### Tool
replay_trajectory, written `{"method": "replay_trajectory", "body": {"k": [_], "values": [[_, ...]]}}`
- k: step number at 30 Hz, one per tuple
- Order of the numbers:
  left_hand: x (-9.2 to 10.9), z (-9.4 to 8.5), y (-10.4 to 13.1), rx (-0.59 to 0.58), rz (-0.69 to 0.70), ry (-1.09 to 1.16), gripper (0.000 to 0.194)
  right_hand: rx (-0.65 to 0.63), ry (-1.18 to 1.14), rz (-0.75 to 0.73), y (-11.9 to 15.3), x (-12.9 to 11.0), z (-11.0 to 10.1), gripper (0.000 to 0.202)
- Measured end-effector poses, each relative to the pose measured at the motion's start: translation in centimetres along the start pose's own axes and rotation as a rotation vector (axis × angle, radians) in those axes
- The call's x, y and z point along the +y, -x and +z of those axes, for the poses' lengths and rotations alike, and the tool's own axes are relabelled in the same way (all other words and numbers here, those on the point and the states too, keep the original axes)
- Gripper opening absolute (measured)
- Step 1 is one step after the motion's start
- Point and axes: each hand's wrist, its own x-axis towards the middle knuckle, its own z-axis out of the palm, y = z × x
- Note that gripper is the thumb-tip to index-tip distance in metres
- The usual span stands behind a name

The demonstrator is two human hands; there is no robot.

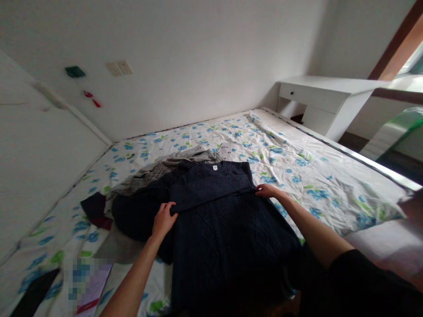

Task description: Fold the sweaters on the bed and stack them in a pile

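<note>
A dark navy cable-knit sweater (218, 237) lies spread on the bed, its neck with a white label pointing away from me. One sleeve is laid across the chest. My left hand (164, 219) pinches the sweater at the left end of that folded sleeve. On the opposite side, my right hand (266, 191) has its fingers closed on the sweater's right edge, by the other end of the sleeve. Beside and partly under the sweater, a heap of grey and dark clothes (148, 176) spreads to the left.
The mattress has a white sheet with blue flowers (291, 169). A white desk (327, 99) stands beyond its far right edge. Wall sockets (119, 68) are at the upper left. Near me on the left lie a dark flat object (38, 293) and a purplish packet (95, 286).
</note>
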Motion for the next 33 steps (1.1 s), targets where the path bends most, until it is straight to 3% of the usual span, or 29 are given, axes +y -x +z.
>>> {"method": "replay_trajectory", "body": {"k": [3,5,8,11,13,16,21,24,28,33], "values": [[-0.7,0.9,-0.5,0.016,-0.146,0.161,0.057,0.21,0.13,0.044,-0.4,0.0,1.2,0.067],[-1.1,1.4,-0.6,0.051,-0.288,0.394,0.065,0.248,0.185,0.088,-0.4,0.5,1.6,0.071],[-1.5,1.6,-0.7,0.121,-0.515,0.657,0.043,0.081,0.081,0.155,-0.1,1.4,1.4,0.055],[-1.2,1.6,-0.9,0.048,-0.625,0.635,0.023,-0.136,-0.116,0.216,0.3,2.1,1.0,0.049],[-0.7,1.7,-1.0,-0.046,-0.634,0.573,0.023,-0.203,-0.123,0.245,0.6,2.2,0.9,0.045],[0.0,2.2,-0.7,-0.124,-0.656,0.571,0.031,-0.168,-0.015,0.254,1.0,2.7,0.4,0.03],[-0.4,2.6,0.8,-0.183,-0.67,0.677,0.05,-0.07,-0.074,0.271,1.2,5.1,-2.3,0.029],[-0.8,2.4,1.4,-0.195,-0.638,0.627,0.049,-0.085,-0.044,0.309,1.1,5.7,-2.6,0.03],[-0.8,2.1,2.8,-0.307,-0.579,0.602,0.055,-0.314,-0.044,0.325,1.1,5.2,-1.3,0.043],[-2.2,2.0,8.1,-0.598,-0.525,0.515,0.078,-0.617,-0.07,0.383,1.9,5.9,-0.9,0.075]]}}
